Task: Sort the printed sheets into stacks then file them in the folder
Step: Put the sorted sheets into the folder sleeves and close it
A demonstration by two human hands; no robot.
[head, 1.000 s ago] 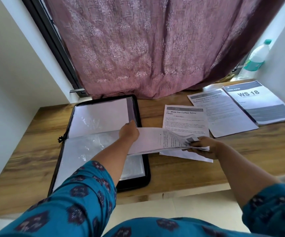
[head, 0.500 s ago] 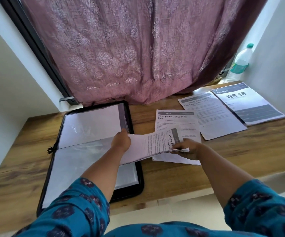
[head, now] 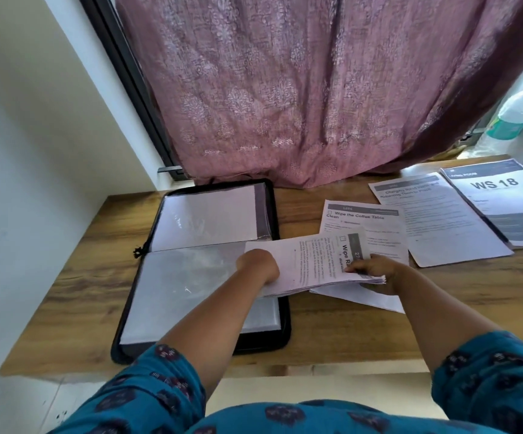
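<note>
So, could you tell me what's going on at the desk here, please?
A person is sorting printed sheets. Both hands hold one stack of sheets turned sideways: the left hand grips its left end over the open black folder, the right hand pinches its right end. Beneath lies the sheet headed "Wipe the Coffee Table Clean". Two more piles rest on the wooden desk to the right, one marked "WS 18".

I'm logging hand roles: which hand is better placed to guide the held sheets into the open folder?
Probably left: the left hand grips the sheaf edge already over the folder; the right hand holds the far end.
</note>
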